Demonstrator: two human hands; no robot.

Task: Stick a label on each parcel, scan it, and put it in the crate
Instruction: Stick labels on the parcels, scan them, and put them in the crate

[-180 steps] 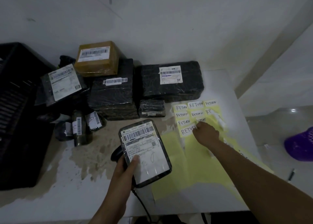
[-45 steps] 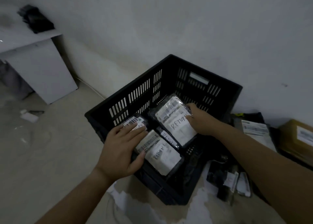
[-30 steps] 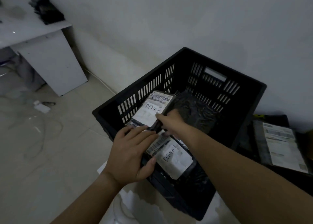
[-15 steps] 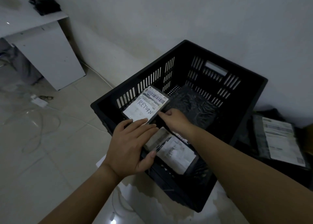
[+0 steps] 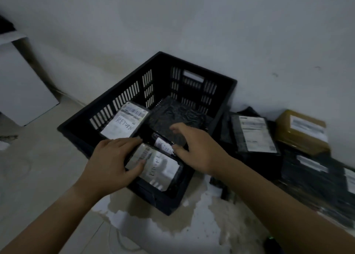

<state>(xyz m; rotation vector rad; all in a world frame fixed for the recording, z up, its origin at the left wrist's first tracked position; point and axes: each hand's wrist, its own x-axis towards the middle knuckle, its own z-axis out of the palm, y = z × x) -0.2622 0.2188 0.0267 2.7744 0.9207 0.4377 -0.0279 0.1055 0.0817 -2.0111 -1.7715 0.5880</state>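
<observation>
Head camera, dim light: we look down on a black slotted crate [image 5: 199,66] standing at the left end of a white table [image 5: 201,221], whose top is worn through in ragged brownish patches near the front edge. The crate's far corner sits close to a bare grey-white wall [image 5: 172,23].

Four parcels lie in the crate. One marked RETURN [image 5: 124,124] leans against the left wall, a black-wrapped parcel [image 5: 172,115] lies flat at the back, a small parcel [image 5: 163,146] with the same handwritten word sits in the middle, and a near parcel [image 5: 159,167] rests against the front rim.

The left hand [image 5: 113,157] lies flat on the near parcel, fingers nearly straight and thumb pressed on its label, gripping nothing. The right hand [image 5: 199,151] is spread and empty over the crate (its fingertips are blurred); its thumb is at the small parcel's edge, though we cannot tell whether it touches.

To the right of the crate, waiting on the table, are a flat black parcel [image 5: 255,136] with a white shipping label, a brown box [image 5: 301,132] and a stack of black-wrapped parcels [image 5: 317,176].

Left of the table we see pale floor tiles [image 5: 38,157] and a white panel [image 5: 21,84] standing against the wall.
</observation>
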